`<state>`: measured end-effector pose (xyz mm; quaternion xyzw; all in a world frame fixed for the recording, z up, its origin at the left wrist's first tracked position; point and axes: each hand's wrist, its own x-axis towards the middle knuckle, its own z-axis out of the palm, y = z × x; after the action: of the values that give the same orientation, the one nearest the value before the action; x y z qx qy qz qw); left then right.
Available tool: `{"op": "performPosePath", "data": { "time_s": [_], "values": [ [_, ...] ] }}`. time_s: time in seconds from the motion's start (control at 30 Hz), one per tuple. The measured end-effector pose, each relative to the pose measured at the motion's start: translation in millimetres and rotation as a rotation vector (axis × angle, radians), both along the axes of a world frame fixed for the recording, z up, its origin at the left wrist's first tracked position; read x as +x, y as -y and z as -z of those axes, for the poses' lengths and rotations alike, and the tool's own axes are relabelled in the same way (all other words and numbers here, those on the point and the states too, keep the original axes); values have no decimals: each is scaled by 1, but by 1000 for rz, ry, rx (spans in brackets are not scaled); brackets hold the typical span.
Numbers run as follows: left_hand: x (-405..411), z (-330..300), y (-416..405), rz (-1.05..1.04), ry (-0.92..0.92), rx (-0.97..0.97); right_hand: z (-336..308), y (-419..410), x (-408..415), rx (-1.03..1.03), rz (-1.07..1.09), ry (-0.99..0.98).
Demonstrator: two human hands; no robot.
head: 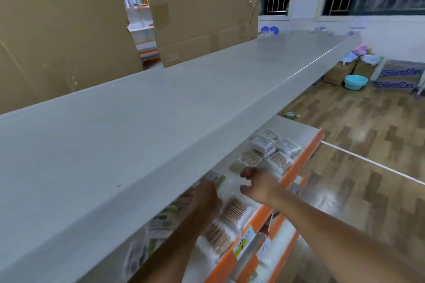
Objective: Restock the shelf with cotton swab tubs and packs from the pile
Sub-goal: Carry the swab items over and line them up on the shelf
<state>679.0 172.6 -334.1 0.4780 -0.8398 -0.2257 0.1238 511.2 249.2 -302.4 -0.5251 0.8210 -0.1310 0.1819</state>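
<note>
Nearest, flat packs of wooden-stemmed cotton swabs [226, 225] lie in a row behind the orange lip of the shelf [271, 209]; both arms reach in under the grey top board [161, 126]. The left hand [207, 195] rests on a pack, its fingertips hidden beneath that board so I cannot tell their grip, while the right hand [257, 185] hovers just above the row, fingers loosely curled, holding nothing. Farther along sits the loose pile of tubs and packs [269, 151]; judged step is squaring placed stock, next a reach right into the pile.
</note>
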Motion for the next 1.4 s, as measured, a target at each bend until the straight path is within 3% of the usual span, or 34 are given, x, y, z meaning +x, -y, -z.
{"op": "performPosePath", "data": {
  "time_s": [0.27,0.5,0.7,0.83,1.0,1.07,1.2,1.4],
  "values": [
    [-37,5,16,22,21,-62,20,31,-51,-64,73,-23],
    [-55,9,22,-109,41,-150,35,53,-85,-99,-223,-217],
    [-63,16,14,-152,115,-163,42,60,-96,-207,-296,-202],
    [-68,11,10,-258,95,-152,36,65,-102,-325,-193,52],
    [-71,7,3,-363,138,-81,41,73,-106,-398,-10,712],
    [-71,7,3,-375,164,-76,47,69,-107,-358,41,871],
    [-72,8,9,-386,222,-25,53,66,-108,-238,76,911],
    [-69,4,9,-453,131,46,47,61,-120,-213,69,1004]
  ]
}}
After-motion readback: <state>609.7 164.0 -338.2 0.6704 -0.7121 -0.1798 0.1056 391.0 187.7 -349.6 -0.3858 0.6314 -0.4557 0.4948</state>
